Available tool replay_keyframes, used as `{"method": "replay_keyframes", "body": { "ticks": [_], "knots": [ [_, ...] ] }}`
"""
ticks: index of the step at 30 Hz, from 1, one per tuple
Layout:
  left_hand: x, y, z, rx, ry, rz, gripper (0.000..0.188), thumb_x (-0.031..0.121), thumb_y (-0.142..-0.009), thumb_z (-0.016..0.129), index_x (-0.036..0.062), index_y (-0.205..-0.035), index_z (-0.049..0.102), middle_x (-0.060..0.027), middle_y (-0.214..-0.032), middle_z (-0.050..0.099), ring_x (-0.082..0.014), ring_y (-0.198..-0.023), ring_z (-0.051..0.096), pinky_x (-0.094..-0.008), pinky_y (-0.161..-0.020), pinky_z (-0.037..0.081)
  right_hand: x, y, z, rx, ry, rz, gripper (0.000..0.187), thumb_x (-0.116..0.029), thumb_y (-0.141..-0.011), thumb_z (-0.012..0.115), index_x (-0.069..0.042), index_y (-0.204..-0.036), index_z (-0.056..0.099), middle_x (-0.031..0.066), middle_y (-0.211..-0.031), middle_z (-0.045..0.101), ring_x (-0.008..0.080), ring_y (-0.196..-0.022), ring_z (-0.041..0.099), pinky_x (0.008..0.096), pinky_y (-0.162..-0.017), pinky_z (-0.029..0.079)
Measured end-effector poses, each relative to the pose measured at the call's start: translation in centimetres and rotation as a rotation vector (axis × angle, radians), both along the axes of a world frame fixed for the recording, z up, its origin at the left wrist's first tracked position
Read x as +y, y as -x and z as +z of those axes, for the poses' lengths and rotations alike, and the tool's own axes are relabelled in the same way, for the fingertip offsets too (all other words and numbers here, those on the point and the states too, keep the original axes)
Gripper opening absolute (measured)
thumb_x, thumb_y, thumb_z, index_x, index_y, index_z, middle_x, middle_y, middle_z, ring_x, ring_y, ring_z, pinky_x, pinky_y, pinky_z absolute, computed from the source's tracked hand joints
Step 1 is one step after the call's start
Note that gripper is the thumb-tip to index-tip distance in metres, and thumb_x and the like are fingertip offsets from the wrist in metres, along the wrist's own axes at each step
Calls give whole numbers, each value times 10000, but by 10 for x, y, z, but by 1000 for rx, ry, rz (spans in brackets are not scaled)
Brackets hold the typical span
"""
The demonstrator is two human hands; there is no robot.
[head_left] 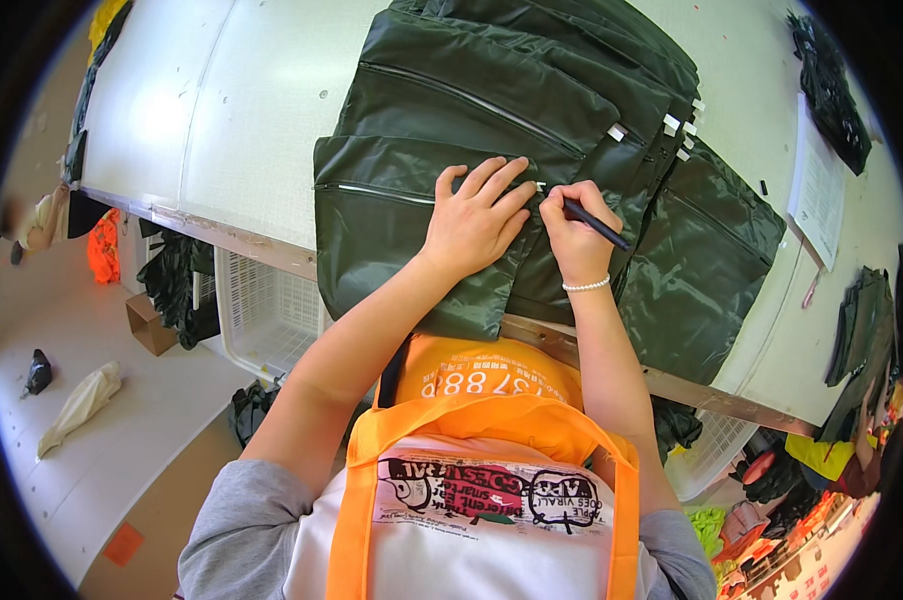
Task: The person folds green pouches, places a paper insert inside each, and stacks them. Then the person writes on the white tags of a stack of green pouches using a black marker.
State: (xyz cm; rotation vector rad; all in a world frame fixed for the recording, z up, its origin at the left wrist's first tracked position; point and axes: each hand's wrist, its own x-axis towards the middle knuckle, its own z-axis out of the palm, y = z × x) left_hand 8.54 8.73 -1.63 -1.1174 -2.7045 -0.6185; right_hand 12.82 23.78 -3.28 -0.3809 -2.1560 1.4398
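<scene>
Dark green fabric pieces with zippers lie in an overlapping stack [471, 50] on the white table. On the nearest zippered fabric piece [391, 260] my left hand [476, 222] rests flat with its fingers spread. My right hand [579, 240] pinches a dark marker pen [596, 224], its tip end hidden by my fingers. Those fingers are beside a small white tag [539, 187] at the piece's right edge. More white tags [671, 124] stick out along the right side of the stack. Another green piece [706, 260] lies to the right, partly under the stack.
The white table [261, 100] has a front edge close to my body. White plastic baskets [269, 305] stand below it. At the right lie a printed paper sheet [816, 190] and a bundle of black material [831, 95]. A cardboard box [151, 322] sits on the floor at left.
</scene>
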Motion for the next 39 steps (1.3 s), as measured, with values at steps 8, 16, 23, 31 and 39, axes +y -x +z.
{"method": "replay_keyframes", "body": {
  "ticks": [8,16,23,31,39],
  "knots": [
    [1,-1,2,-10,-10,4,294,238,-829,629,179,-1118,636,4,-1318,551,-183,-1200,503,-430,-979,304,2,-1,4,-39,10,35,119,-10,-741,686,-31,-721,570,48,-565,537,94,-473,480,234,-478,411],
    [2,-1,3,-45,-54,69,300,207,-857,580,155,-1150,616,-7,-1319,555,-196,-1203,507,-407,-989,305,-4,-19,27,-23,221,3,71,-36,-886,619,-28,-956,612,61,-721,639,145,-612,610,281,-576,487],
    [1,11,-2,-142,-480,132,282,192,-921,488,69,-1154,589,-94,-1272,578,-283,-1188,507,-410,-1000,330,-47,-33,30,-246,-346,189,267,-45,-790,639,-84,-1040,551,119,-895,587,315,-875,544,412,-757,425],
    [30,43,49,-15,-419,-55,360,150,-899,546,70,-1249,554,-98,-1352,526,-300,-1282,453,-431,-1080,308,91,-78,124,-141,24,-134,157,72,-845,572,-44,-920,497,24,-868,497,132,-824,498,264,-813,429],
    [32,32,3,-38,103,-64,534,328,-934,529,194,-1437,411,-36,-1543,301,-258,-1417,268,-528,-1133,184,292,-148,54,-481,-366,-240,291,-86,-913,626,-23,-1172,512,82,-1032,586,198,-942,550,306,-869,437]
  ]
}}
